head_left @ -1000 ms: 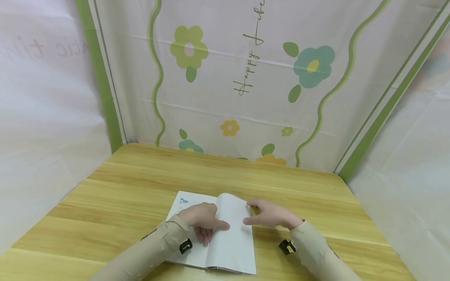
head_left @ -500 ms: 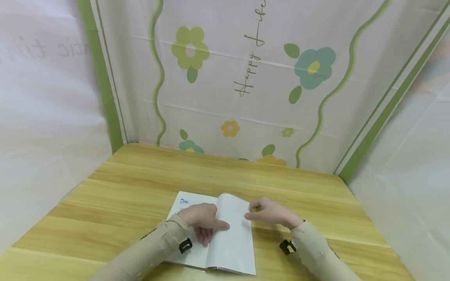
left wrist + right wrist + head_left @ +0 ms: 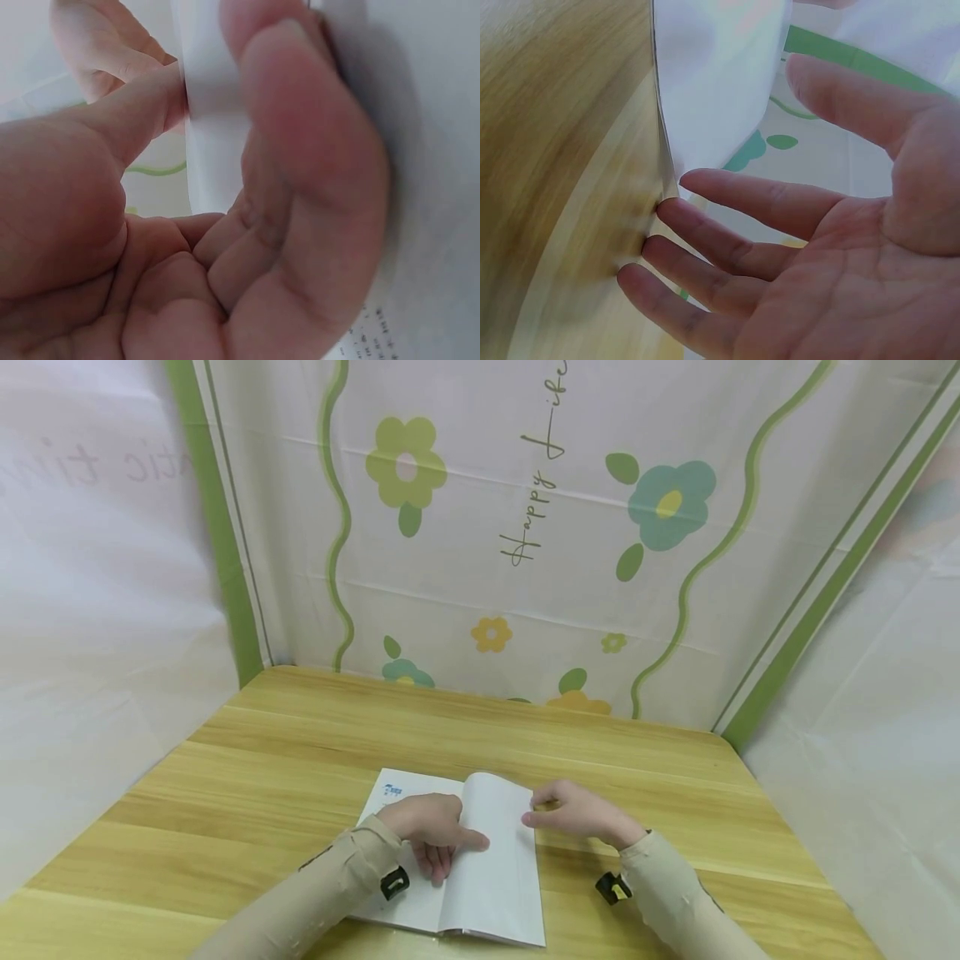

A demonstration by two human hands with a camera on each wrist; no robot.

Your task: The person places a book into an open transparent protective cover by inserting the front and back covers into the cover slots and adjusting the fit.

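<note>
A pale cloth printed with flowers and wavy green stripes (image 3: pixel 480 527) hangs behind and beside a wooden desk (image 3: pixel 300 752), and an open booklet (image 3: pixel 491 877) lies near the desk's front edge, roughly midway between its left and right edges. The left hand (image 3: pixel 431 827) rests on the booklet's left page, its fingers loosely bent and its thumb stretched toward the centre fold; the left wrist view shows the thumb and fingers either side of a standing white leaf (image 3: pixel 210 112), so it seems to be holding that leaf lightly. The right hand (image 3: pixel 577 814) sits at the upper right corner of the right-hand page with relaxed, nearly straight fingers; in the right wrist view the fingertips (image 3: pixel 671 214) touch the page edge (image 3: pixel 664 150) where it lifts off the desk, without closing round it. The likely trouble is in that raised edge: the paper looks thin, so a sideways pull while the left hand pins the fold could crease or tear the leaf, and fingertips that only brush the edge could let it slip or pick up two leaves at once. The cloth bears the script "Happy Life" (image 3: pixel 536 477); faint mirrored lettering shows on the left drape but cannot be read. A small blue mark (image 3: pixel 392 790) at the booklet's upper left corner and tiny print (image 3: pixel 367 337) on its page are too small to read.
</note>
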